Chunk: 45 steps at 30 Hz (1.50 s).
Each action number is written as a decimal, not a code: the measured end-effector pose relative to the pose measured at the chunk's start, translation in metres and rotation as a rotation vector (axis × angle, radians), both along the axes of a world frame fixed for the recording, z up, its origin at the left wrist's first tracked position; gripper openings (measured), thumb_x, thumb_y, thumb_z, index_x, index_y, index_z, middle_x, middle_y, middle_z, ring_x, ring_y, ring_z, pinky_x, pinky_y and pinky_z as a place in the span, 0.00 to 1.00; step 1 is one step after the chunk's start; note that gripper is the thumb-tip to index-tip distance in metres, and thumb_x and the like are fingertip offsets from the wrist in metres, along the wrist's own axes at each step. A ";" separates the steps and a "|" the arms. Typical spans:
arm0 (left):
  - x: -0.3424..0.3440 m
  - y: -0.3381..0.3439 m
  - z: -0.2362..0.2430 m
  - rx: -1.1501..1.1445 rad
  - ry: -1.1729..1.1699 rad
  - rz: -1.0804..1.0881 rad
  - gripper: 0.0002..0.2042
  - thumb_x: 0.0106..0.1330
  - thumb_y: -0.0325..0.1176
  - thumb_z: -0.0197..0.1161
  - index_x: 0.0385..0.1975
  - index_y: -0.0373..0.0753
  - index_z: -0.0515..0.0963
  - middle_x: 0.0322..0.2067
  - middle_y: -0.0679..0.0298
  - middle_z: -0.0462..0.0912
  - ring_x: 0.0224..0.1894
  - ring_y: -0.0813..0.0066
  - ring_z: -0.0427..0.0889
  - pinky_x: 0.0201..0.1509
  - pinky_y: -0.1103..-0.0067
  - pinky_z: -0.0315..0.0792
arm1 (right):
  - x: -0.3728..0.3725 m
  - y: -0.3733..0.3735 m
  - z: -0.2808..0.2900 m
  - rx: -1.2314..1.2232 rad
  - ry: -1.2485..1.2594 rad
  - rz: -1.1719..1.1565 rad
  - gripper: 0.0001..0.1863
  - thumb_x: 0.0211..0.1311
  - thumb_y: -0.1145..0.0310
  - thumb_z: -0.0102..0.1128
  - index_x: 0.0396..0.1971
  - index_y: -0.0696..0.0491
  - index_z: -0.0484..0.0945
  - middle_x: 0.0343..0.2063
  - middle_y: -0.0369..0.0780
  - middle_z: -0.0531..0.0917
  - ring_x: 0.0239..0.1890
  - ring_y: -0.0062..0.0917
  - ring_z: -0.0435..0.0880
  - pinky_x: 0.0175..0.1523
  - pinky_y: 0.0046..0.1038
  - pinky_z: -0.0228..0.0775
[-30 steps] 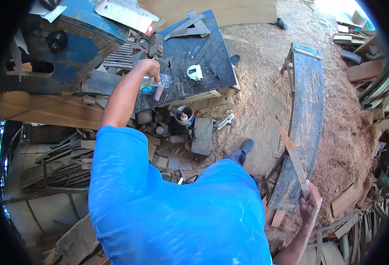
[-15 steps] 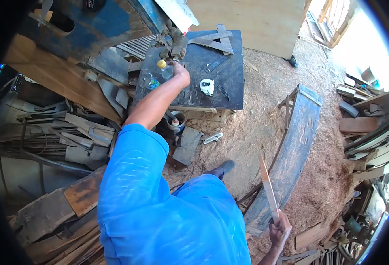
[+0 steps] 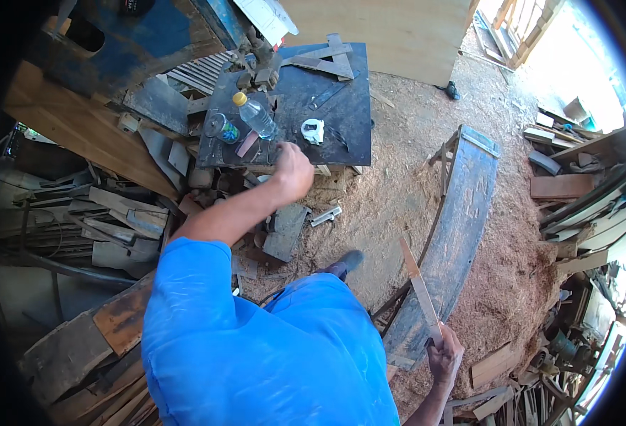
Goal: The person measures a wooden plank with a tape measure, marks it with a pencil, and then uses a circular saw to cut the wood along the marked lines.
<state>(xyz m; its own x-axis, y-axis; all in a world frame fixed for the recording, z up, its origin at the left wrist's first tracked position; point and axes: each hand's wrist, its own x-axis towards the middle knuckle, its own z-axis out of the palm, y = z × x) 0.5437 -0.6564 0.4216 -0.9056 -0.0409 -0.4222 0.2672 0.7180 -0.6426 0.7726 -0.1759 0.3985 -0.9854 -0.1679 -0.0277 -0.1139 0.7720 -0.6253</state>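
Observation:
My left hand (image 3: pixel 292 169) hangs at the front edge of the dark table (image 3: pixel 351 106), fingers bent and partly hidden under it; whether they hold anything I cannot tell. Just beyond it stand a clear bottle with yellow cap (image 3: pixel 255 116) and a smaller clear container (image 3: pixel 224 129), with a pinkish flat piece (image 3: pixel 247 144) beside them. A white tape measure (image 3: pixel 312 130) lies to their right. At the lower right my right hand (image 3: pixel 444 355) is closed on the lower end of a long thin tapered wooden strip (image 3: pixel 423 291), held slanting over a long weathered bench.
The weathered bench (image 3: pixel 462 206) runs along my right over shavings. Stacked boards and offcuts (image 3: pixel 562 186) crowd the right side, scrap piles (image 3: pixel 117 220) the left. A blue, worn work surface (image 3: pixel 153 42) is at upper left, a large plywood panel (image 3: pixel 398 35) behind the table.
My left hand has let go of the bottle, which now stands on the table, and has drawn back toward me. The view has swung, bringing the bright doorway in. My right hand still grips the strip.

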 end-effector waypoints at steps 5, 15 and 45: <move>0.007 -0.039 -0.040 0.334 -0.134 -0.190 0.22 0.64 0.45 0.60 0.54 0.39 0.79 0.58 0.55 0.78 0.61 0.58 0.74 0.63 0.63 0.68 | 0.008 0.001 0.000 -0.007 -0.044 -0.051 0.29 0.40 0.80 0.64 0.51 0.54 0.80 0.44 0.49 0.85 0.43 0.45 0.87 0.48 0.37 0.80; 0.107 0.175 -0.133 1.664 -0.973 1.358 0.46 0.65 0.76 0.38 0.70 0.41 0.62 0.60 0.41 0.72 0.54 0.48 0.81 0.60 0.52 0.72 | 0.032 0.013 -0.006 -0.030 0.052 0.021 0.28 0.40 0.79 0.66 0.48 0.53 0.81 0.43 0.47 0.86 0.41 0.43 0.88 0.45 0.36 0.81; -0.071 0.464 -0.341 2.151 -1.148 1.715 0.21 0.59 0.24 0.62 0.54 0.29 0.73 0.51 0.53 0.81 0.55 0.55 0.80 0.65 0.56 0.72 | 0.197 0.063 -0.174 -0.230 -0.525 -0.858 0.23 0.58 0.71 0.66 0.55 0.55 0.80 0.41 0.46 0.85 0.41 0.33 0.86 0.47 0.32 0.78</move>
